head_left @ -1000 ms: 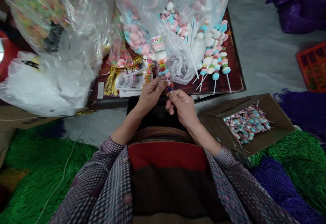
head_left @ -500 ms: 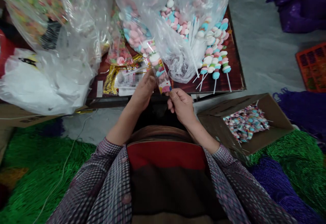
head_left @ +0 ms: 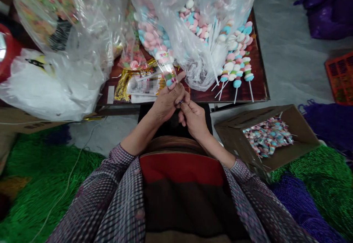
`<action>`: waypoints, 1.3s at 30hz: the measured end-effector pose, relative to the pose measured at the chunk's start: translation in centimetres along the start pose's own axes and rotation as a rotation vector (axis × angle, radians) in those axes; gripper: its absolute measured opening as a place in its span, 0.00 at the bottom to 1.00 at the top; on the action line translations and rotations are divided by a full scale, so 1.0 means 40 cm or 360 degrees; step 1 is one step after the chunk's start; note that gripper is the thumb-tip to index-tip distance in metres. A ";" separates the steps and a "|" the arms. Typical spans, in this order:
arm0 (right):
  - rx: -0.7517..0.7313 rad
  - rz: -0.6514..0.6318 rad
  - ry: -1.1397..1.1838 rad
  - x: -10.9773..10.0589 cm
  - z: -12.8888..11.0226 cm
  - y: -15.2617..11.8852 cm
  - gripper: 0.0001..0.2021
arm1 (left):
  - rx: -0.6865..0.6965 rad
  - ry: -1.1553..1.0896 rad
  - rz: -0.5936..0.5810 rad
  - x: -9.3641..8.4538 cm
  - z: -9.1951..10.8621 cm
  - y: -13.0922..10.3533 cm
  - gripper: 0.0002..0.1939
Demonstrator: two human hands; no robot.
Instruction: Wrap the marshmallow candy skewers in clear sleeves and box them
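Observation:
A printed clear candy bag (head_left: pixel 166 66) with a stack of pastel marshmallows inside points away from me over the table's front edge. My left hand (head_left: pixel 167 103) is wrapped round its lower part, hiding that end. My right hand (head_left: pixel 194 119) touches the left one, its thumb and finger pinching the gathered bottom of the bag. A small dark bit shows between the fingertips. Just beyond the left hand lie flat printed bags (head_left: pixel 143 84) and a bundle of gold twist ties (head_left: pixel 121 88). Several marshmallow skewers (head_left: pixel 233 68) with white sticks lie to the right.
Big clear sacks of marshmallows (head_left: pixel 150 33) and gummy candy (head_left: pixel 30 7) cover the table's back. A white plastic bag (head_left: pixel 52 84) sits at left. On the floor at right, an open cardboard box (head_left: pixel 302 136) holds wrapped skewers, beside green and purple strands (head_left: pixel 317 169).
My left hand has closed round the lower part of the candy bag, which is now bunched and hidden there. My right hand keeps its pinch at the bottom end. The view has shifted slightly.

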State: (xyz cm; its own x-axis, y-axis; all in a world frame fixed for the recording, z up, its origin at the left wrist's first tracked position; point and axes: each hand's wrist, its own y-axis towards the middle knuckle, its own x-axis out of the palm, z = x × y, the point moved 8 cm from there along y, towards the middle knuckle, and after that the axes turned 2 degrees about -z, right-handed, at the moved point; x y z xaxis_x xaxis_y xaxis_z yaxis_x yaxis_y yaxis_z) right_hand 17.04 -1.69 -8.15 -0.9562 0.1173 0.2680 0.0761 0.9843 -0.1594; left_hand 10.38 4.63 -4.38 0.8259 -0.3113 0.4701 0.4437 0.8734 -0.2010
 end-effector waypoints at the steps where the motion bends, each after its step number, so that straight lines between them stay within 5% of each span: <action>1: 0.0008 0.0002 -0.0012 0.002 0.002 0.000 0.21 | -0.0007 0.0003 -0.0002 -0.002 -0.005 0.001 0.17; 7: 0.0078 -0.0349 -0.0323 -0.029 -0.050 0.023 0.22 | 0.0135 0.0060 -0.0118 -0.025 0.011 0.002 0.20; 9: -0.0074 -0.0196 -0.0361 -0.082 -0.106 0.048 0.20 | 0.0141 0.0043 -0.0260 -0.016 0.016 -0.008 0.22; 12: -0.0209 -0.0071 -0.0236 -0.112 -0.164 0.077 0.24 | -0.0214 -0.0025 -0.0674 0.040 -0.030 -0.044 0.24; 16: -0.0004 -0.0371 -0.0102 -0.030 -0.141 0.087 0.32 | -0.0567 -0.0035 -0.0997 0.088 -0.090 -0.090 0.27; 18: 0.0016 -0.0314 -0.0075 -0.009 -0.123 0.090 0.30 | -0.0467 0.0196 -0.0868 0.066 -0.097 -0.073 0.27; 24: -0.0169 0.0209 -0.0056 -0.050 -0.103 0.100 0.27 | 0.0166 0.1342 0.0041 -0.053 -0.030 -0.021 0.13; 26: -0.0133 0.0123 -0.0097 -0.057 -0.110 0.099 0.27 | 0.0138 0.1224 -0.0071 -0.043 -0.036 -0.028 0.15; 29: -0.0092 -0.0205 -0.0144 -0.049 -0.140 0.091 0.29 | -0.0181 0.0620 -0.0591 0.014 -0.075 -0.056 0.24; 31: -0.0104 -0.0291 -0.0155 -0.050 -0.159 0.087 0.28 | -0.0318 0.0363 -0.0744 0.038 -0.082 -0.072 0.27; 33: -0.0155 -0.0173 -0.0162 -0.060 -0.167 0.092 0.23 | -0.0221 0.0469 -0.0624 0.028 -0.071 -0.062 0.25; 36: -0.0266 0.0095 -0.0163 -0.065 -0.160 0.103 0.17 | 0.0208 0.1096 -0.0179 -0.019 -0.027 -0.038 0.18; 39: -0.0321 0.0141 -0.0203 -0.042 -0.148 0.120 0.16 | 0.0488 0.1464 0.0123 -0.059 0.004 -0.037 0.13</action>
State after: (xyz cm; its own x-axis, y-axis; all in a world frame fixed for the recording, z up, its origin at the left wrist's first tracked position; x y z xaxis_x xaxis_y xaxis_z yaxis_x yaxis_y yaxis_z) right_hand 20.70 3.63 -3.74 -0.9702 0.1993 0.1375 0.2038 0.9788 0.0194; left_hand 7.73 4.12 -5.04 0.8561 -0.3063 -0.4163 0.3744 0.9228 0.0908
